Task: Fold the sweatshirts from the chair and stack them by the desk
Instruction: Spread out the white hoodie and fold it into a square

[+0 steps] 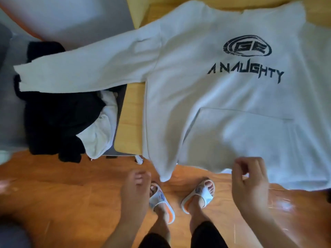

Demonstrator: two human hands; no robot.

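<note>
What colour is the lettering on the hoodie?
Black lettering on a white hoodie, in the head view.

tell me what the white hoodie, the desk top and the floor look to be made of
White hoodie: soft knit fleece, likely cotton blend; it drapes and creases, matte, with a black print. Desk top: pale wood or laminate, smooth, faint grain. Floor: orange-brown wood boards or wood-look laminate, glossy, showing glare.

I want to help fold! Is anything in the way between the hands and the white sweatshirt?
Nothing visible is. The white sweatshirt lies spread on the desk, its hem hanging over the near edge. The right hand is right at that hem, and the left hand hangs just below the hem's corner, with only open air between.
</note>
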